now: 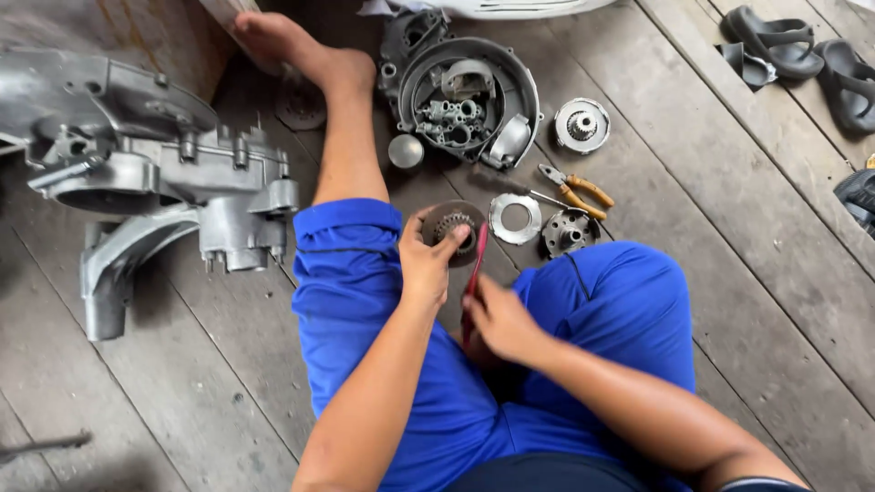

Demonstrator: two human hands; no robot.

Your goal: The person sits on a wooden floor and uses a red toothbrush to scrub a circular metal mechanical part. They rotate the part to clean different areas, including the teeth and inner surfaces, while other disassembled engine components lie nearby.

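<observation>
Rust-brown and toothed at its hub, a round clutch disc [453, 230] sits near the centre of the view, just above the person's blue-clad knees, pinched at its lower left edge by the fingers of the left hand [426, 261]. At five o'clock from the disc, the right hand [497, 319] has its fingers wrapped round the red handle of a screwdriver [475, 273], whose upper end touches the disc's right side. Just beside the disc at three o'clock lies a flat silver ring plate [515, 219], then a small grey hub [569, 231], with orange-handled pliers [574, 190] above them. At twelve o'clock rests a round engine cover [474, 96] filled with small metal parts, a finned pulley [581, 125] to its right. Far off at nine o'clock, a large aluminium engine casing [155, 173] lies on the wooden plank floor [756, 273]. Dark sandals [802, 55] sit at one o'clock.
</observation>
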